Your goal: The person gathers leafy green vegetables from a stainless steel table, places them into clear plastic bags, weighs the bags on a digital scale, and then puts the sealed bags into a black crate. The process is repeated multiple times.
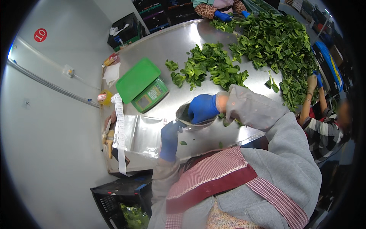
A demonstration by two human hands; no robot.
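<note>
My left hand (pixel 169 140), in a blue glove, grips the edge of a clear plastic bag (pixel 200 124) above the steel table's near side. My right hand (pixel 202 108), also gloved in blue, is inside the bag's mouth; dark green leaves show beside it, and whether its hidden fingers hold them I cannot tell. Just beyond the hands lie heaps of leafy greens (pixel 208 67) with pale stems. A green weighing scale (pixel 150 94) with a flat green pan (pixel 138 80) stands to the left. Flat clear bags (pixel 145 134) are stacked left of my left hand.
A strip of labels (pixel 121 137), a tape roll (pixel 105 97) and a brush (pixel 109 144) lie along the left edge. A large heap of greens (pixel 274 40) covers the far right. Co-workers' gloved hands (pixel 223 16) touch greens at the back and right. A black crate (pixel 123 197) stands below left.
</note>
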